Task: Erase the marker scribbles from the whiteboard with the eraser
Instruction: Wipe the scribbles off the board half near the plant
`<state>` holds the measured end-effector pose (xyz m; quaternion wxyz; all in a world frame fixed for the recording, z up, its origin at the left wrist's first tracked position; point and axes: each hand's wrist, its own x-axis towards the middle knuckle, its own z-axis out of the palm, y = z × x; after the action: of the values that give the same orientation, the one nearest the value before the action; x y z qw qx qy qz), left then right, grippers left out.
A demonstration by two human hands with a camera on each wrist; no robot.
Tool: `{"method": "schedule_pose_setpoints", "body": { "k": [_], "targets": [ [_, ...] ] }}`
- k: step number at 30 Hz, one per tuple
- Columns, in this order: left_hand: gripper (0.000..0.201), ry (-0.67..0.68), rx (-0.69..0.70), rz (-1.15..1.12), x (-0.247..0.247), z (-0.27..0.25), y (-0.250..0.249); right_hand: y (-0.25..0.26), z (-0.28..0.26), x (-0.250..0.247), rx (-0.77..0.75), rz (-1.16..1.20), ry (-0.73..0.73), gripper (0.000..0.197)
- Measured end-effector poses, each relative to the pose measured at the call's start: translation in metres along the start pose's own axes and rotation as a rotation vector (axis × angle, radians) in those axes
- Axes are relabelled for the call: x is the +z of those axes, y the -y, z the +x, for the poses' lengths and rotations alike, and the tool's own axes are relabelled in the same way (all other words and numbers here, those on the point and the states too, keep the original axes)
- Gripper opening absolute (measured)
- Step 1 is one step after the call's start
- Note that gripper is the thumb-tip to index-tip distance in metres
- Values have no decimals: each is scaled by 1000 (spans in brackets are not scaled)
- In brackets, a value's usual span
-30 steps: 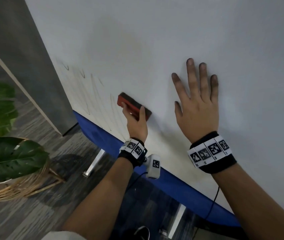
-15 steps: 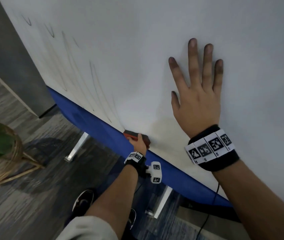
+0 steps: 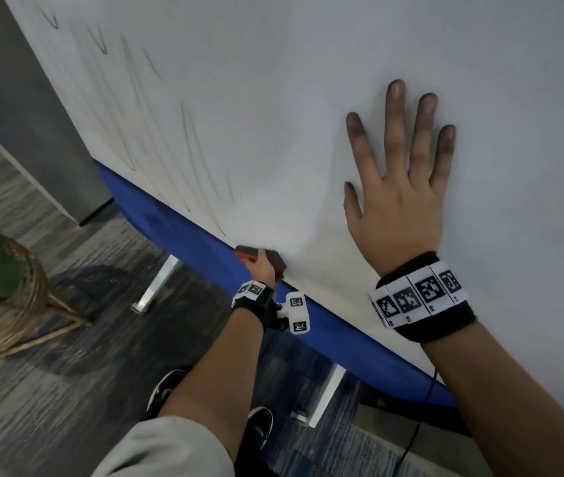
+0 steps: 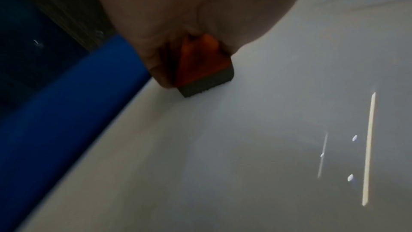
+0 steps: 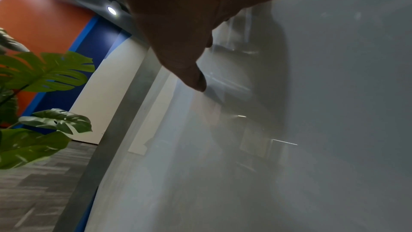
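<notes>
Red eraser [image 3: 260, 259]: down at the whiteboard [image 3: 273, 98]'s bottom edge, by the blue trim [image 3: 342, 335]
Left hand [image 3: 264, 270]: we've got it clamped round the eraser
Right hand [image 3: 399, 201]: flat on the board, fingers spread
Scribbles [image 3: 187, 139]: faint lines up-left of the eraser

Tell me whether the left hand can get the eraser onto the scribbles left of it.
Probably yes: the left hand holds the eraser at the whiteboard's bottom edge, and bare board separates it from the scribbles.
</notes>
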<state>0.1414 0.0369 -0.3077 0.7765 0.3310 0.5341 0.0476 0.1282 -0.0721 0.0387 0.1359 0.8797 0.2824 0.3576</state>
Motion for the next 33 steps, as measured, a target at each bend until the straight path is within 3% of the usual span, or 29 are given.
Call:
{"method": "schedule_pose_setpoints", "body": {
  "k": [2, 6, 9, 12, 14, 16, 17, 20, 22, 25, 27, 30, 33],
  "targets": [
    [72, 3, -62, 17, -1, 6, 3, -4, -2, 2, -29, -15, 8, 80],
    [59, -24, -15, 50, -2, -45, -66, -11, -5, 2, -68, -37, 25, 79],
    [71, -31, 320, 150, -1, -109, -126, -8, -6, 3, -50, -27, 34, 79],
    [75, 108, 775, 228, 4, -162, -153, -2, -7, 4, -32, -17, 17, 79],
    [78, 151, 913, 270, 6, -166, -154, 0, -8, 5, -23, -10, 13, 79],
    [78, 94, 856, 297, -1, -148, -142, 1, -9, 4, -13, 1, 29, 80],
    [78, 78, 744, 299, -8, -130, -132, 1, -9, 4, -6, 2, 35, 80],
    [78, 49, 209, 337, -32, -59, -96, 4, -11, 7, -1, -5, 18, 79],
    [75, 67, 11, 350, -39, -31, -82, 5, -13, 8, -1, -26, 9, 79],
    [68, 11, 35, 254, -34, -31, -103, 10, -16, 8, 17, -16, 34, 80],
    [75, -36, 144, 195, -28, -39, -133, 14, -17, 9, 42, -9, 48, 82],
    [77, -41, 415, 308, -28, -74, -172, 21, -15, 15, 68, -3, 55, 83],
    [78, 66, 768, 407, -28, -116, -179, 24, -13, 18, 86, 1, 48, 81]
  ]
}}
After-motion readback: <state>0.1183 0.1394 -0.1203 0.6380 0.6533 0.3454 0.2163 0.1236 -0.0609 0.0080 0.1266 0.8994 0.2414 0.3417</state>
